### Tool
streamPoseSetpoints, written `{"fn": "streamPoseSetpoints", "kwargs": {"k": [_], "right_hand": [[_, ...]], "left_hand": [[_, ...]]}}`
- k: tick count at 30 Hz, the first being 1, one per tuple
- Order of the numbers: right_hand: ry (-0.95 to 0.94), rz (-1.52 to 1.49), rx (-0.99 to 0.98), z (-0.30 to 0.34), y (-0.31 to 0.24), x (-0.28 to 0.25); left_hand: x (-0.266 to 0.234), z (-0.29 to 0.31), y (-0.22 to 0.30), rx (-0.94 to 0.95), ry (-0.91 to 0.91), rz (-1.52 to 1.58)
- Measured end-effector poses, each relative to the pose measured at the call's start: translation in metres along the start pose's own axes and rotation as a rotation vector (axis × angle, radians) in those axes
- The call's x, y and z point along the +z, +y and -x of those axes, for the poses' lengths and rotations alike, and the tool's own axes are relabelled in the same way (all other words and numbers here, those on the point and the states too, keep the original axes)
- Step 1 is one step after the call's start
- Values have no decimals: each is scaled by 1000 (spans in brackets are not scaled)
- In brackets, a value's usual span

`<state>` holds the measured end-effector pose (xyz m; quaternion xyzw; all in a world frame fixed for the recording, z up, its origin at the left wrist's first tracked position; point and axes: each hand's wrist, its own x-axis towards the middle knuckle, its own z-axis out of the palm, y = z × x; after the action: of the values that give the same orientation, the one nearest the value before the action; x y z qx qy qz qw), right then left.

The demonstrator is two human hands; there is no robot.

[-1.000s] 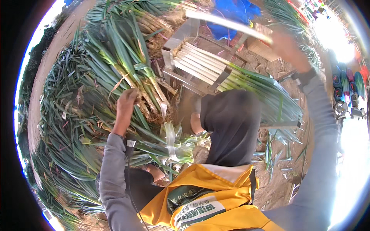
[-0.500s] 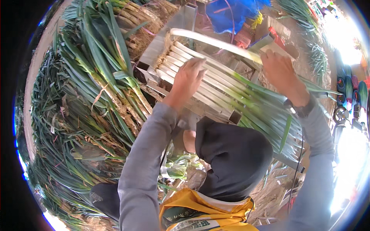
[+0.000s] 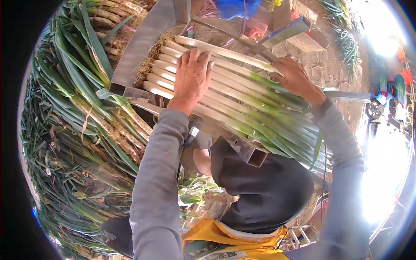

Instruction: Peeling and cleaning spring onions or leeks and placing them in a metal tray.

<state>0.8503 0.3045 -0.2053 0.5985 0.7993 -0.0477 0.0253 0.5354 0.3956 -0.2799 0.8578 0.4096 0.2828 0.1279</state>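
A row of long green onions point(image 3: 225, 86) lies side by side in a metal rack point(image 3: 182, 103), with white stalks and roots at the left and green leaves fanning right. My left hand point(image 3: 192, 78) presses down on the white stalks near the roots, its fingers together and curled over them. At the row's far edge, my right hand point(image 3: 299, 80) is closed around the outermost green onion point(image 3: 225, 52) where its white part ends. That stalk lies along the others. The right fingertips are partly hidden.
Loose green onions point(image 3: 65, 143) are heaped at the left, with a tied bunch point(image 3: 108, 21) behind. A blue bag point(image 3: 236, 8) and a cardboard box point(image 3: 299, 37) lie beyond the rack. A flat metal bar point(image 3: 346, 96) sticks out at the right. My apron point(image 3: 234, 238) is below.
The outermost green onion, raised and bowed before, now lies flat against the row, lowered by my right hand. My left hand still presses on the stalks. The view has shifted.
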Motion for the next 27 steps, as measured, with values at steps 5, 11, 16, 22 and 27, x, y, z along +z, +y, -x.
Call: {"fn": "streamPoseSetpoints", "kwargs": {"k": [5,11,16,22,27], "right_hand": [[-123,-273,69,-5,6,20],[-38,-396,56,12,6,43],[-207,-418,97,3,2,17],[-268,-648,166,-3,10,27],[-137,-690,243,-7,0,28]], "left_hand": [[-2,0,-1,-6,37,-4],[-3,3,3,-6,37,-31],[0,2,5,22,67,-25],[-3,-2,4,6,44,-35],[0,0,3,-1,21,-50]]}}
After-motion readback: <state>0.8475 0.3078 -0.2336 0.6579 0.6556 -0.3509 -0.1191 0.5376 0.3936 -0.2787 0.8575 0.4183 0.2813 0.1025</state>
